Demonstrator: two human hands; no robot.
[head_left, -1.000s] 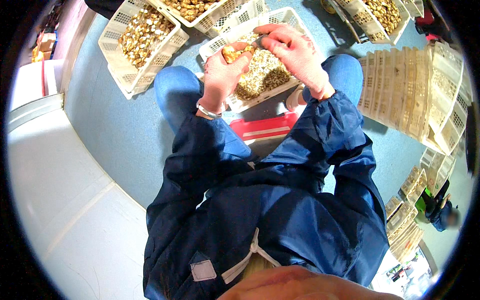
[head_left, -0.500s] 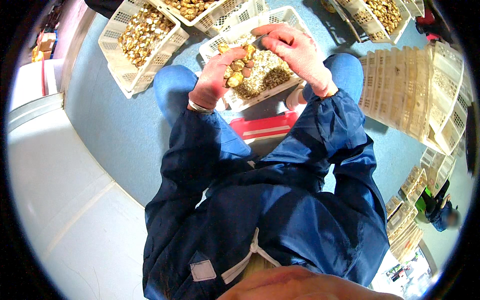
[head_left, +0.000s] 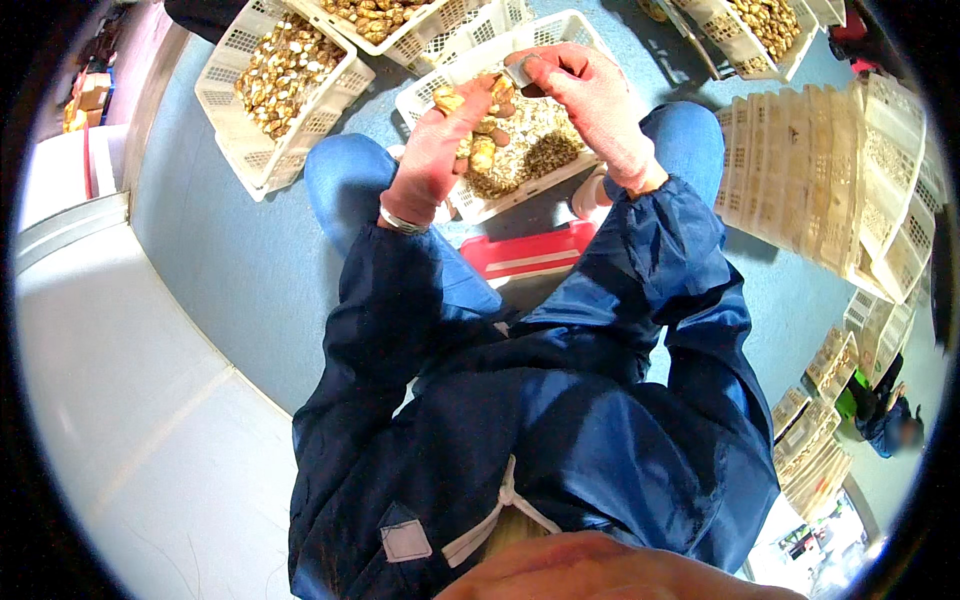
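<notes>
White plastic lattice crate [head_left: 470,205] sits on the blue floor [head_left: 240,270] between the person's knees, filled with small tan and brown pieces [head_left: 535,150].

Head view. Left hand [head_left: 440,140] is raised over the crate's near-left part, grip curled around a cluster of tan pieces [head_left: 478,130]; the fingers are closed on them. Right hand [head_left: 590,100] is just right of it, over the crate's middle, fingertips pinched on a small pale object [head_left: 520,72]; what it is cannot be told. The two hands nearly touch at the fingertips.

Edges and room: the crate's near rim lies just below the left wrist; a red flat tray [head_left: 525,252] lies nearer the body, beside that rim. Open blue floor spreads left of the left hand, up to a pale raised ledge [head_left: 130,400].

Counts: four filled crates in view — the one under the hands, one to the left [head_left: 280,90], one beyond [head_left: 400,25], one far right at the top [head_left: 750,30]. A row of empty crates stood on edge [head_left: 820,170] is right of the right hand.
</notes>
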